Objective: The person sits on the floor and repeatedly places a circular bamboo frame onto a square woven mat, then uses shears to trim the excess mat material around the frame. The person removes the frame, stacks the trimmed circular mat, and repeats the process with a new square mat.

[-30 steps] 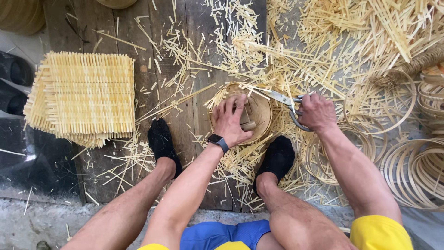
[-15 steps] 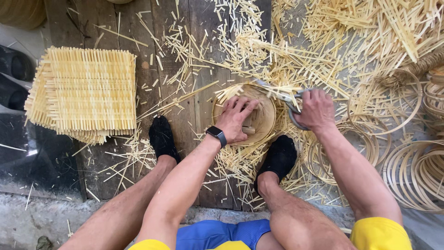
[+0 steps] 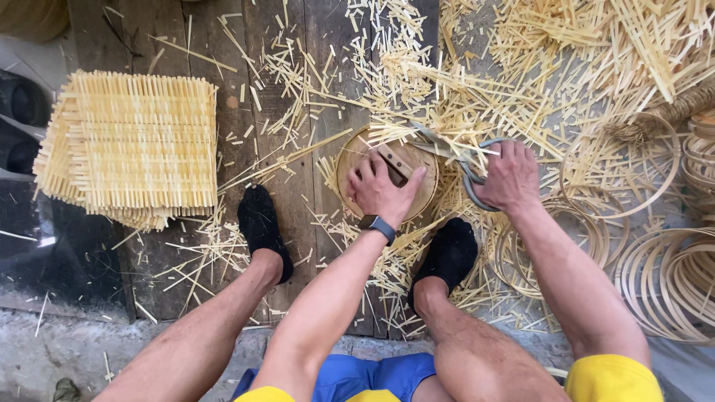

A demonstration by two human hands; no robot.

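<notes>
**Both arms out, hands low between the feet**

Left hand (image 3: 383,190) lies palm down, fingers spread, wrist banded by a dark watch. Right hand (image 3: 509,179) is curled into a tight fist, knuckles up. Both forearms reach forward, the bare knees wide apart below them.

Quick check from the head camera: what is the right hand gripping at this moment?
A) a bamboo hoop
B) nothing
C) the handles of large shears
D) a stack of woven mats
C: the right hand is closed round the loop handles of the shears, whose blades point at the rim of the round woven piece under the left hand.
</notes>
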